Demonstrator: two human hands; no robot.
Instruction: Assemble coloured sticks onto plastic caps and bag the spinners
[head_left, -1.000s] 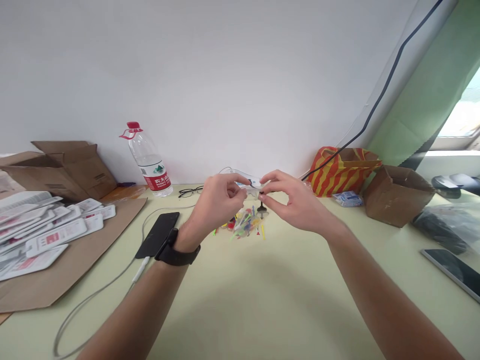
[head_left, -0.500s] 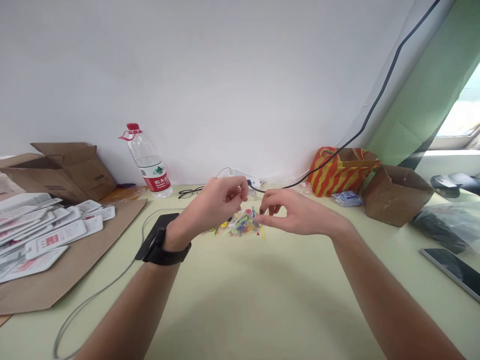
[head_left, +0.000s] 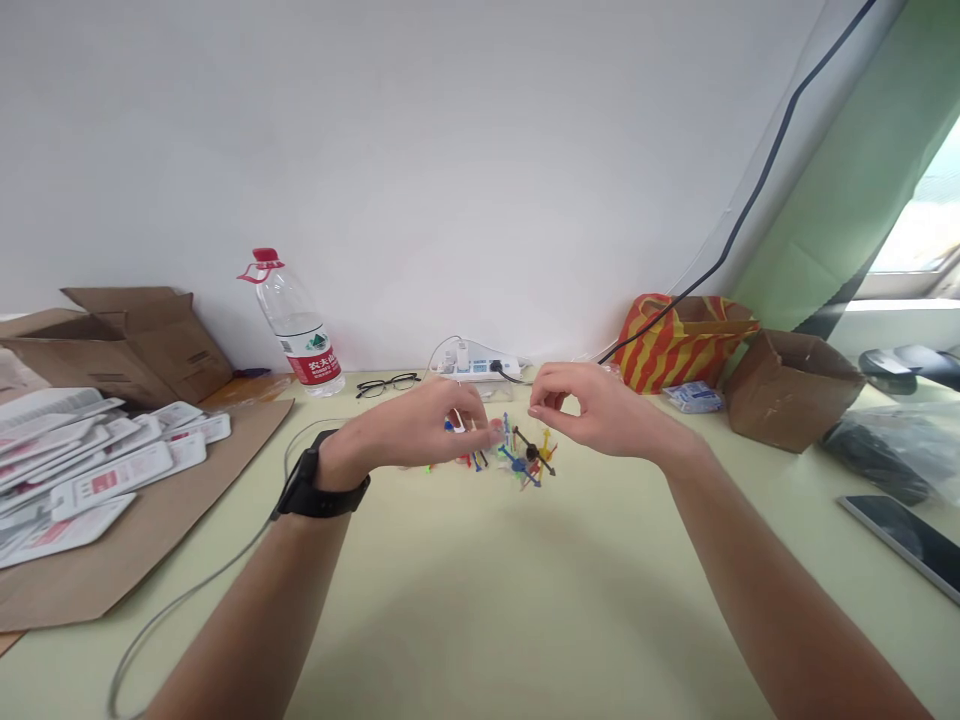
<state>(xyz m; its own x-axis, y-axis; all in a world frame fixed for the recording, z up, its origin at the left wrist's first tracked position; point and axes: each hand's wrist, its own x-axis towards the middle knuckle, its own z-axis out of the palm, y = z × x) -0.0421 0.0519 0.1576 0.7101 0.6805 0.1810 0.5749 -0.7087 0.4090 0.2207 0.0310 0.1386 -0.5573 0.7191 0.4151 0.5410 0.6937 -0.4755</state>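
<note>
My left hand [head_left: 435,425] is over the left side of a pile of small coloured plastic pieces [head_left: 517,465], its fingers curled and its thumb pointing right. Whatever it grips, if anything, is hidden. To the upper right of the pile, my right hand [head_left: 600,408] has its thumb and fingertips drawn together in a pinch. Nothing clear shows between those tips. A black piece with arrow-shaped ends [head_left: 532,453] lies over blue and yellow ones. More pieces show below my left fingers, partly covered by them.
Behind the hands are a white power strip [head_left: 480,365] and glasses [head_left: 386,384]. A water bottle [head_left: 307,345] and cardboard [head_left: 150,510] with a stack of printed cards [head_left: 105,465] are left. At right are a striped bag [head_left: 652,345], a brown box [head_left: 791,390] and a phone [head_left: 904,545].
My left hand has come down and slightly across the pieces. My right hand has shifted up and right. Black, blue and yellow pieces now lie exposed at the pile's right side.
</note>
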